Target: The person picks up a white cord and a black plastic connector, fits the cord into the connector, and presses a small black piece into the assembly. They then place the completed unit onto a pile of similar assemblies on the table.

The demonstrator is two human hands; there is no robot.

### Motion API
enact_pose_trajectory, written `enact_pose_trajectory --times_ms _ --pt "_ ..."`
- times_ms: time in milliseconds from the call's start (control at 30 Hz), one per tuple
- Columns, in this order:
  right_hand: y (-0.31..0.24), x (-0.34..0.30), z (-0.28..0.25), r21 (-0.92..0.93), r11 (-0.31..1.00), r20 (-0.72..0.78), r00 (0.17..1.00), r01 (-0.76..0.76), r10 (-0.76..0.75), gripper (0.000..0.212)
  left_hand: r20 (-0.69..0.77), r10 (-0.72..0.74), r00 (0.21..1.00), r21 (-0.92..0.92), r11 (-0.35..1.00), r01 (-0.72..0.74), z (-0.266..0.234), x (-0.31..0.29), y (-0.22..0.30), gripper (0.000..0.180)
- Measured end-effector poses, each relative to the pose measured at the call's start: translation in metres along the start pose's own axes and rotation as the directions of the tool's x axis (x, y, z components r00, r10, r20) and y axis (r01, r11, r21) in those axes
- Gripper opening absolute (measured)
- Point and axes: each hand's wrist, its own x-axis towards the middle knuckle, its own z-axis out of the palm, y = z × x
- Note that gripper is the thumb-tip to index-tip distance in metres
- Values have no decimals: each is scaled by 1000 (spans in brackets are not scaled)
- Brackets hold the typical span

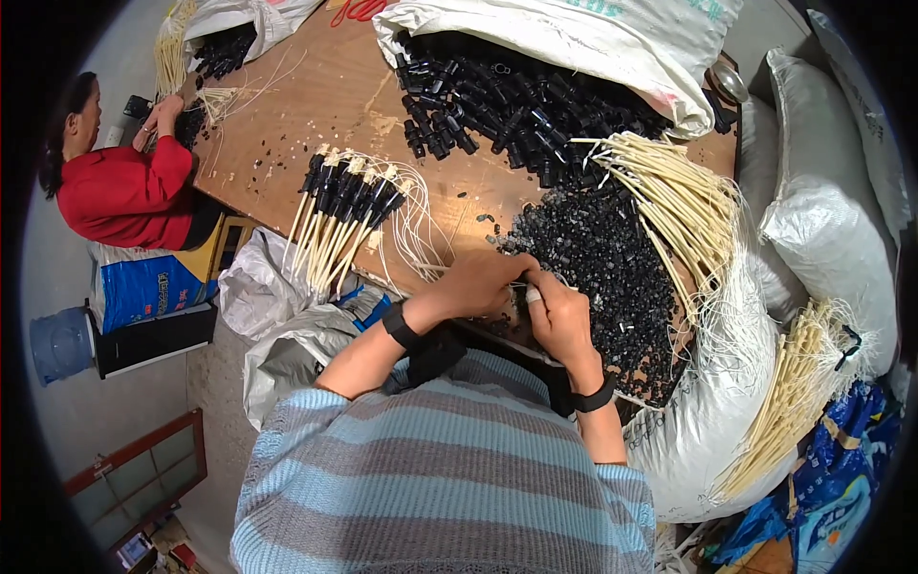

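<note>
On the far left, a person in a red top (pixel 129 196) sits by a brown wooden table (pixel 316 96). Next, pale thin sticks with black plastic ends (pixel 342 212) lie bunched. The left hand (pixel 481 283) and right hand (pixel 564 314) meet at the near edge, fingers curled in; whether they hold anything I cannot tell. Just right spreads a heap of small black plastic pieces (pixel 607 277), with black tubular parts (pixel 521 120) on its far side.

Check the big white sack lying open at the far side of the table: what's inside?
Black tubular parts show at the mouth of the white sack and spill onto the table. Deeper contents are covered by the sack's upper layer.
</note>
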Motion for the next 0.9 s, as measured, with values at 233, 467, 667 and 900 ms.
enact_pose_trajectory --times_ms 233,467,667,900 --pt "-7 2 -11 -57 995 73 994 -77 81 14 -382 262 886 -43 953 -300 -4 4 -2 40" --pt "-12 2 -8 70 995 -22 997 -69 71 13 -476 298 828 -171 892 -419 4 0 -6 23" --pt "0 -8 -1 109 987 -35 992 -120 125 9 -409 222 885 -96 954 -283 8 -2 -28 24" --pt "8 -10 -1 344 798 -4 850 -494 527 8 -484 116 868 150 988 -49 -6 32 -84 28"
